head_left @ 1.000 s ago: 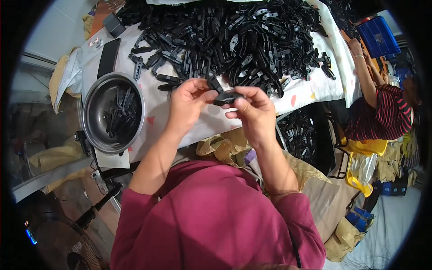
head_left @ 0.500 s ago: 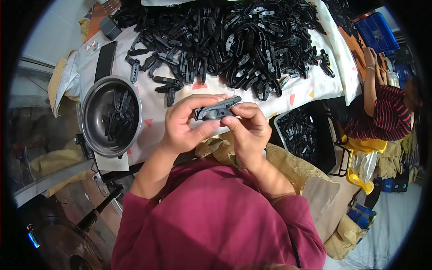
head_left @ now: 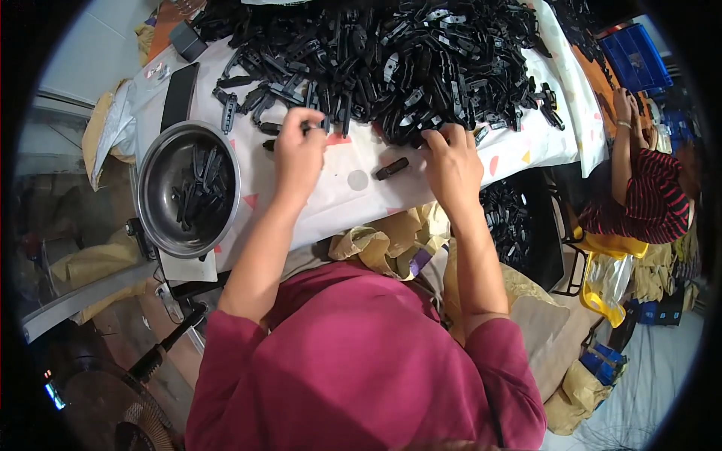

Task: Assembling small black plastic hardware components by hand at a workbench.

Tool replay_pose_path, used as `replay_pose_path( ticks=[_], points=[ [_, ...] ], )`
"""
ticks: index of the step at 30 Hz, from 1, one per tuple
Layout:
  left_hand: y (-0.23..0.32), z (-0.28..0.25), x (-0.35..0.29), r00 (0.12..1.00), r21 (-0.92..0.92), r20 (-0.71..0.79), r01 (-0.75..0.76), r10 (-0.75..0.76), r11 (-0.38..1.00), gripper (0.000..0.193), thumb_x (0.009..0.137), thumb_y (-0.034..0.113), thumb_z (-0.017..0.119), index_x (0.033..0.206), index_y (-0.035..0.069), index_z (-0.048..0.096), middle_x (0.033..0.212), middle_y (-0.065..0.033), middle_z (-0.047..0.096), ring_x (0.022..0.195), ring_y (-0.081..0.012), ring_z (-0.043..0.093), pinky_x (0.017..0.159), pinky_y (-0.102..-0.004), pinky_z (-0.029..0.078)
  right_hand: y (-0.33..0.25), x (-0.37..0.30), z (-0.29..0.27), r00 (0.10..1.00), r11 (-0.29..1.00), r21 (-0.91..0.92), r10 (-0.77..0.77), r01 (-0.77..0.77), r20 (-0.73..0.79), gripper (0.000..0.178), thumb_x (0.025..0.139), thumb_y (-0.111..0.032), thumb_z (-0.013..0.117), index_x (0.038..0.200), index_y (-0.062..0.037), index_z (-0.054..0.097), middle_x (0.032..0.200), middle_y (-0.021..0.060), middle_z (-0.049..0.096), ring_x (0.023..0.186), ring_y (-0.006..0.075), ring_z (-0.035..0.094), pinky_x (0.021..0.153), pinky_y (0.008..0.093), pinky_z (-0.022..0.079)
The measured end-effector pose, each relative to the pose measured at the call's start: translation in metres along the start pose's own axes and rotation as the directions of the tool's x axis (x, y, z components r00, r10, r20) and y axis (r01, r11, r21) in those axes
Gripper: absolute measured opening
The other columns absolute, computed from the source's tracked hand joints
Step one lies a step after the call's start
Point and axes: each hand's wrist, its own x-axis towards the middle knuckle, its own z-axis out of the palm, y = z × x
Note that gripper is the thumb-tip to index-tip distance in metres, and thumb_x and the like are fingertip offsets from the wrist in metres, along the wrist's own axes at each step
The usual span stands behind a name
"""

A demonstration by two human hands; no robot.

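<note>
A large heap of small, long black plastic parts covers the far side of the table. My left hand is at the heap's near edge, its fingers curled around a dark piece that is mostly hidden. To its right, my right hand reaches the heap's front edge with bent fingers; its fingertips are among the black parts and what they pinch is unclear. Between the two hands a single black plastic part lies on the patterned white tablecloth.
A steel bowl with several black parts stands at the left, beside a dark flat phone-like slab. A black bin of similar parts is below the table's right side. Another person in a striped shirt works at the right. Brown paper hangs at the front edge.
My hands have come apart and moved forward to the heap, the right one also to the right. The black plastic part they held together is gone from between them; one lies on the cloth.
</note>
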Motion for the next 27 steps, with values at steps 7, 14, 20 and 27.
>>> replay_pose_path(
  ticks=[7, 14, 20, 27],
  points=[
    [0.013, 0.022, 0.014, 0.969, 0.771, 0.176, -0.245, 0.173, 0.588, 0.018, 0.075, 0.015, 0.064, 0.090, 0.007, 0.058, 0.085, -0.0130, 0.063, 0.078, -0.0332, 0.060, 0.065, -0.0410, 0.048, 0.017, 0.012, 0.010, 0.925, 0.929, -0.059, -0.355, 0.365, 0.137, 0.009, 0.072, -0.011, 0.058, 0.080, -0.0081, 0.057, 0.091, 0.0053, 0.055, 0.082, 0.0224, 0.051, 0.068, 0.0316, 0.046],
    [0.018, -0.021, -0.013, 0.944, 0.741, 0.299, -0.137, -0.141, 0.657, 0.012, 0.075, 0.014, 0.058, 0.081, 0.006, 0.065, 0.076, -0.0139, 0.064, 0.072, -0.0315, 0.062, 0.063, -0.0382, 0.048, 0.015, 0.014, 0.014, 0.918, 0.919, -0.135, -0.340, 0.370, 0.203, 0.011, 0.069, -0.012, 0.059, 0.079, -0.0091, 0.055, 0.088, 0.0037, 0.054, 0.080, 0.0207, 0.052, 0.065, 0.0287, 0.046],
    [0.030, -0.006, -0.009, 0.930, 0.776, 0.283, -0.078, -0.236, 0.626, 0.021, 0.075, 0.026, 0.060, 0.079, 0.006, 0.066, 0.071, -0.0149, 0.063, 0.070, -0.0318, 0.061, 0.064, -0.0403, 0.048, 0.006, 0.009, 0.006, 0.982, 0.958, 0.228, -0.184, 0.172, 0.032, 0.022, 0.070, -0.006, 0.064, 0.091, -0.0075, 0.056, 0.088, 0.0056, 0.055, 0.073, 0.0196, 0.054, 0.061, 0.0267, 0.047],
    [0.043, -0.004, -0.025, 0.906, 0.078, 0.324, 0.260, -0.271, 0.962, 0.010, 0.081, 0.010, 0.063, 0.087, 0.002, 0.060, 0.072, -0.0009, 0.062, 0.055, -0.0055, 0.050, 0.052, -0.0215, 0.041, -0.061, -0.030, -0.017, 0.883, -0.261, 0.933, 0.335, -0.247, 0.328, 0.021, 0.080, 0.003, 0.061, 0.100, 0.0035, 0.055, 0.091, 0.0135, 0.061, 0.077, 0.0209, 0.064, 0.058, 0.0281, 0.056]
  ],
)
